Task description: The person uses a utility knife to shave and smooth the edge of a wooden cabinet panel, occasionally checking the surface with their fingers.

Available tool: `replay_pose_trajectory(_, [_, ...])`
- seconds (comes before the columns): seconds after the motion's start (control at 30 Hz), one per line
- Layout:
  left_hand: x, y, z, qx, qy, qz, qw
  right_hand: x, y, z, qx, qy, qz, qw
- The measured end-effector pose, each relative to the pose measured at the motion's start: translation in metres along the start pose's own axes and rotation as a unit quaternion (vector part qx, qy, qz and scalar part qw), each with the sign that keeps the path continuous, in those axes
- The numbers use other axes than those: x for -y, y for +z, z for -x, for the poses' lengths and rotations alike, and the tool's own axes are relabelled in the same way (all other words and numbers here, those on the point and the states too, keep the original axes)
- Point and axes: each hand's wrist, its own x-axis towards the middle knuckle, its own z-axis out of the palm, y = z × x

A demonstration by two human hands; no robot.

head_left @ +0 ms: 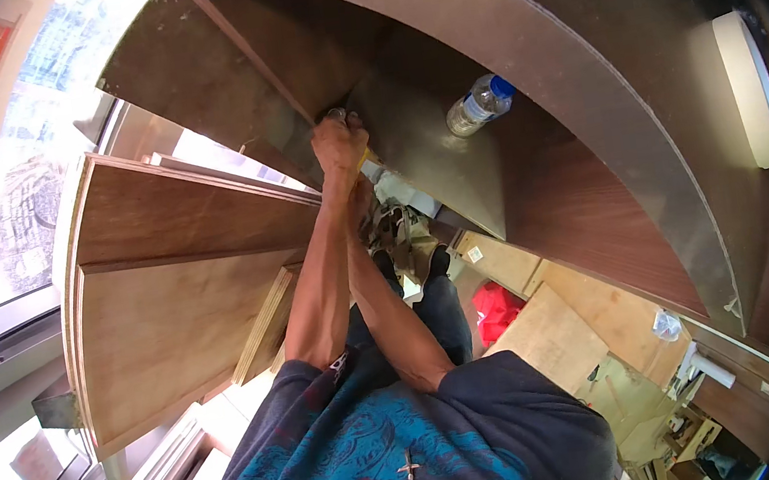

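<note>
My left hand (338,142) is closed at the inner corner of a dark brown cabinet (424,99), against the lower end of a narrow upright strip (258,53). Whatever its fingers hold is hidden; a small bit of yellow shows just beside it. My right hand (364,199) is lower, mostly covered by my left wrist, and its fingers cannot be seen. Both forearms reach forward close together and overlap near the wrists. To the right of my hands, a clear plastic bottle (480,106) with a blue cap rests on the cabinet's dark surface.
Large plywood panels (190,314) lean on the left beside a bright window (12,211). A curved cabinet edge (573,50) sweeps across the right, with a roll of pale tape (750,90) beyond. Below lie a red bag (497,311), boards (558,339) and wood scraps (693,442).
</note>
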Motion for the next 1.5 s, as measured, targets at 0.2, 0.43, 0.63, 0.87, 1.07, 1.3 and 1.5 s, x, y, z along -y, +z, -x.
replay_pose_trajectory(0.2, [0.0,-0.003,0.0,0.028,0.009,0.055,0.998,0.0,0.002,0.013,-0.008,0.006,0.017,1.0])
replay_pose_trajectory(0.43, [0.001,-0.006,0.0,-0.008,0.031,-0.036,0.999,0.007,0.011,-0.018,0.012,0.03,0.004,0.999])
replay_pose_trajectory(0.63, [-0.013,0.003,-0.001,-0.004,0.02,-0.026,0.999,-0.007,-0.02,0.006,0.013,-0.026,-0.04,0.999])
replay_pose_trajectory(0.87, [-0.025,0.009,0.004,0.031,0.03,0.015,0.999,-0.009,-0.075,-0.032,0.072,-0.148,0.268,0.949])
replay_pose_trajectory(1.07, [0.015,0.012,-0.008,-0.024,0.025,-0.07,0.997,0.046,0.061,-0.013,0.106,-0.078,0.109,0.985])
replay_pose_trajectory(1.3, [-0.013,0.006,0.002,0.017,0.052,-0.015,0.998,0.024,0.006,-0.016,-0.042,-0.012,-0.268,0.962])
replay_pose_trajectory(1.5, [0.016,-0.006,-0.004,0.033,-0.004,-0.063,0.997,0.04,0.0,0.069,-0.016,-0.086,0.235,0.968])
